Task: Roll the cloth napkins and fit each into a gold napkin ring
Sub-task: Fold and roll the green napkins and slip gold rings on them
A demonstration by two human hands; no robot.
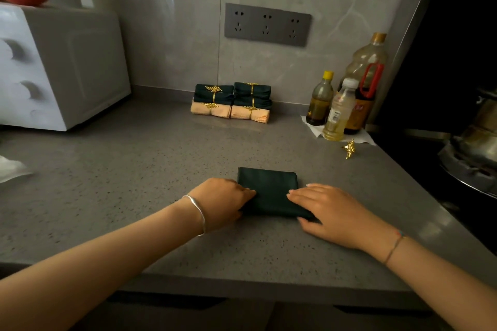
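Left hand [223,203] pinches the folded green napkin [269,188] at its left edge, and the right hand [330,209] presses flat on its right. The napkin lies near the counter's [134,169] front edge. The loose gold ring [349,148] sits toward the right edge, nearer the right hand.

- No word, brand or number can be read anywhere.
- A barcode is seen on the small clear bottle [339,113], far right; its digits are blurred.
- Marks on the large bottle [359,111] behind it are illegible.
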